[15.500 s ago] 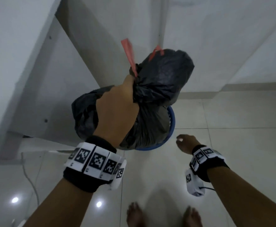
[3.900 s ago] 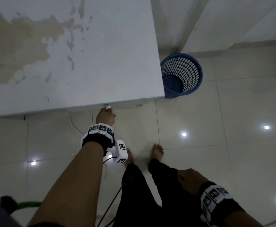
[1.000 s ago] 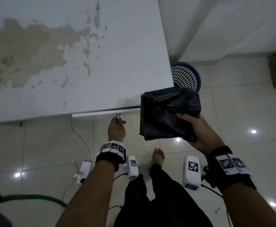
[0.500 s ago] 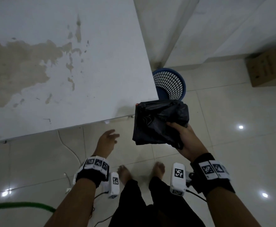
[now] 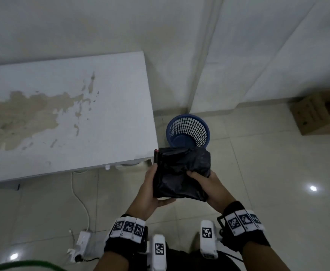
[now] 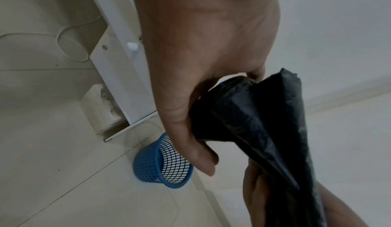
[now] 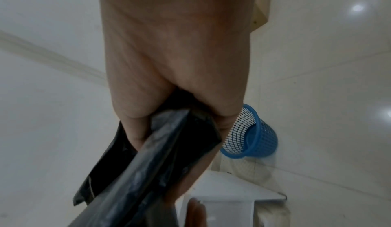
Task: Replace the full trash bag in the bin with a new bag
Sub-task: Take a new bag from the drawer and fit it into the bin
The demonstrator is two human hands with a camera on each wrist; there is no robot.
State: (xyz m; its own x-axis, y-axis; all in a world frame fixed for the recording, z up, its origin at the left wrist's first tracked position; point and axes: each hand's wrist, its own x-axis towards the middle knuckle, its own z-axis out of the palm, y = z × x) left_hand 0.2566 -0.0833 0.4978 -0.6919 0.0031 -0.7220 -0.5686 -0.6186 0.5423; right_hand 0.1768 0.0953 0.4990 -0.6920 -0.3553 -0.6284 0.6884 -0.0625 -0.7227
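Observation:
A folded black trash bag (image 5: 179,173) with a red drawstring at its top left corner hangs in front of me, held by both hands. My left hand (image 5: 152,192) grips its left edge, thumb below and fingers behind. My right hand (image 5: 205,184) grips the right lower part, thumb on top. The bag (image 6: 264,121) shows beside the left thumb in the left wrist view, and the bag (image 7: 158,155) fills the lower middle of the right wrist view. The blue mesh bin (image 5: 187,132) stands unlined on the floor just beyond the bag, seen also as bin (image 6: 162,163) and bin (image 7: 251,135).
A white table (image 5: 66,118) with a worn brown patch stands to the left, its corner next to the bin. A cardboard box (image 5: 316,114) sits by the wall at right. A power strip (image 5: 80,243) and cable lie on the tiled floor lower left.
My left hand has left the drawer knob and come across to take the bag's left edge. The drawer under the table is shut. My view has lifted and the bin is more central.

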